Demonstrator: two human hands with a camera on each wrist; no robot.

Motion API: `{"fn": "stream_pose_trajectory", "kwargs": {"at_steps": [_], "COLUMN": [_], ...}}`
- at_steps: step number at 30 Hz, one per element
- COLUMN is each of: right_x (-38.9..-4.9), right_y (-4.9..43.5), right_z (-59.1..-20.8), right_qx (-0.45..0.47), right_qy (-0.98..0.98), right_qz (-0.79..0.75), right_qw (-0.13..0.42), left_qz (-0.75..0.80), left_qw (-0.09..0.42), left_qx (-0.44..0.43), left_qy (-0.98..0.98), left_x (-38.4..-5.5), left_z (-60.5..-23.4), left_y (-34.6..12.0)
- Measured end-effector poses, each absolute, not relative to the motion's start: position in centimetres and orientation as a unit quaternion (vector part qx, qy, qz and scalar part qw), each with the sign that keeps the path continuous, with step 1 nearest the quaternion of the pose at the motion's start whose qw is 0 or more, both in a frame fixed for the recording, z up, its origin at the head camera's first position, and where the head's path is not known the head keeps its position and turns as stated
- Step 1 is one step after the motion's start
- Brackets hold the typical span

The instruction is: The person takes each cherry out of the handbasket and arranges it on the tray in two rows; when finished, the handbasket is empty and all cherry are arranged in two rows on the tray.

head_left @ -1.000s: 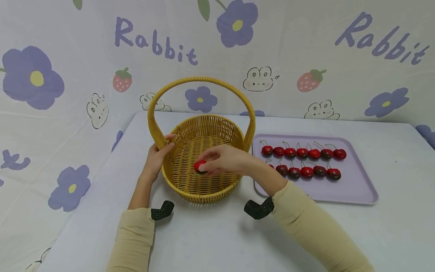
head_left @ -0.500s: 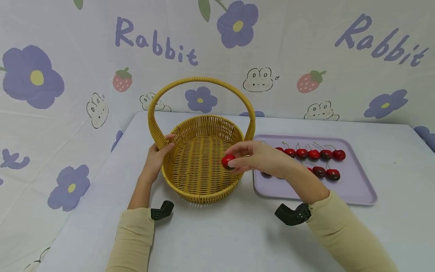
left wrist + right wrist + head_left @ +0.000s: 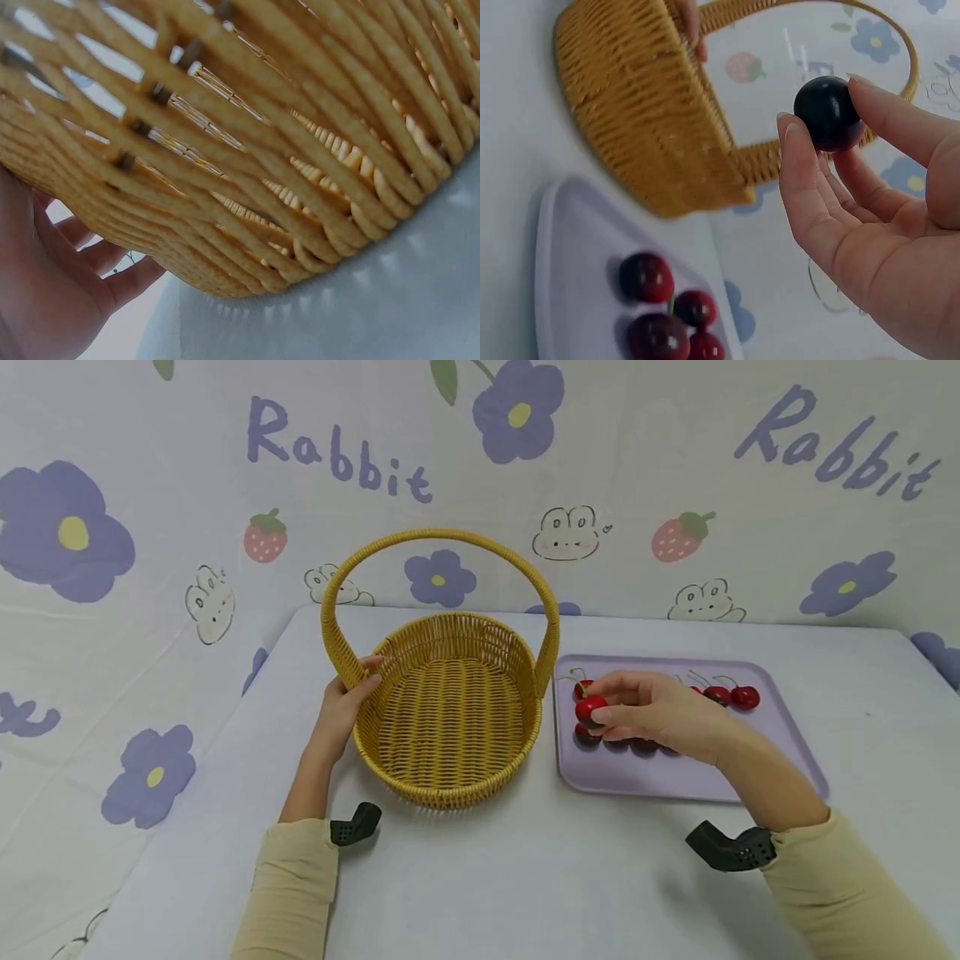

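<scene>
A dark red cherry [image 3: 591,711] is pinched between the thumb and fingertips of my right hand [image 3: 660,712], held over the left part of a lilac tray [image 3: 783,752]. In the right wrist view the same cherry [image 3: 826,112] looks nearly black with a reddish underside. My left hand [image 3: 339,714] grips the left side of a yellow woven basket [image 3: 453,727] where the arched handle meets the rim. The left wrist view shows the basket's slatted wall [image 3: 247,150] close up, fingers behind it. No cherries show inside the basket. Several cherries [image 3: 744,697] lie on the tray, partly hidden by my right hand.
Tray and basket stand side by side on a white-covered table [image 3: 480,877], the tray to the right. Behind them hangs a cloth [image 3: 465,468] printed with flowers, rabbits and strawberries. The basket's tall handle [image 3: 442,535] arches above its bowl.
My right hand has moved right, from over the basket to over the tray, still pinching the cherry. The left hand and basket have stayed in place.
</scene>
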State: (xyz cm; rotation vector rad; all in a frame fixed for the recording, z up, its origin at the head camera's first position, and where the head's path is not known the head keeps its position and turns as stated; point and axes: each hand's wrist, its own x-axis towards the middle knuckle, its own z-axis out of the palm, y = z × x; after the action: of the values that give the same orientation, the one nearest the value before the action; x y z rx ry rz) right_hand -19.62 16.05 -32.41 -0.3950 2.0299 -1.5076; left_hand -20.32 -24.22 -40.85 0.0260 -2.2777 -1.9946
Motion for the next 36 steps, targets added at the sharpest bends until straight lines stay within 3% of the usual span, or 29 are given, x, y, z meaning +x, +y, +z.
{"fn": "stream_pose_trajectory", "kwargs": {"at_steps": [22,36], "right_x": [-20.3,-20.2], "right_y": [28.8,33.8], "right_z": [-36.5,-38.2], "right_qx": [-0.079,-0.024], "right_qy": [0.763,0.755], "right_qz": [-0.599,-0.61], "right_qw": [0.231,0.242], "left_qz": [-0.659,-0.66], "left_qw": [0.055,0.057], "left_qx": [0.013,0.012], "left_qy": [-0.75,-0.749], "left_x": [-20.3,-20.3], "left_z": [-40.8,-40.9], "left_y": [-24.1,-24.1]}}
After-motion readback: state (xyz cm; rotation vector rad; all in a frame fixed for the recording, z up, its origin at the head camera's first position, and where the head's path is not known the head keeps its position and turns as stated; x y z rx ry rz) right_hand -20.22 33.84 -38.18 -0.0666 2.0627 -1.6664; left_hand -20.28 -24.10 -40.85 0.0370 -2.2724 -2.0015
